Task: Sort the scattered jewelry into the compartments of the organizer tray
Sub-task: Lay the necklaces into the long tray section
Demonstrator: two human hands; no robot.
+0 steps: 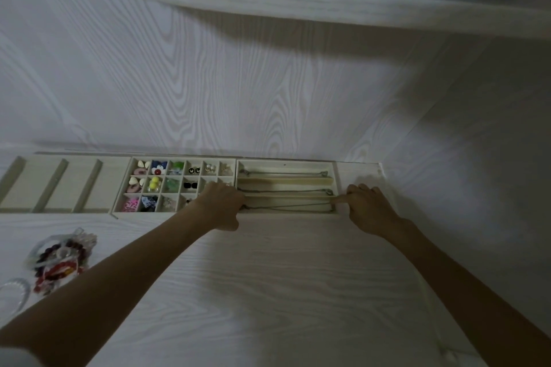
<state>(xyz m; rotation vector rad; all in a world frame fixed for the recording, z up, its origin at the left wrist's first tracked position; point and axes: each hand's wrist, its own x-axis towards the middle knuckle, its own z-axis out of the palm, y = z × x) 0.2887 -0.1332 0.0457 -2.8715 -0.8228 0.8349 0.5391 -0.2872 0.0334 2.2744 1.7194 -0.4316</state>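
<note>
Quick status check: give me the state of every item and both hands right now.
Left hand: pinching near necklace's left end.
Right hand: forefinger on its right end.
Near necklace: stretched straight along nearest slot.
Small-compartment tray: mostly filled.
Left tray: empty.
Bracelet pile: unsorted on the table.

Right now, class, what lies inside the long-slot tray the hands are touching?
The long-slot tray holds three thin chains, one per slot: far chain, middle chain, near chain. The left hand covers the near chain's left end.
</note>
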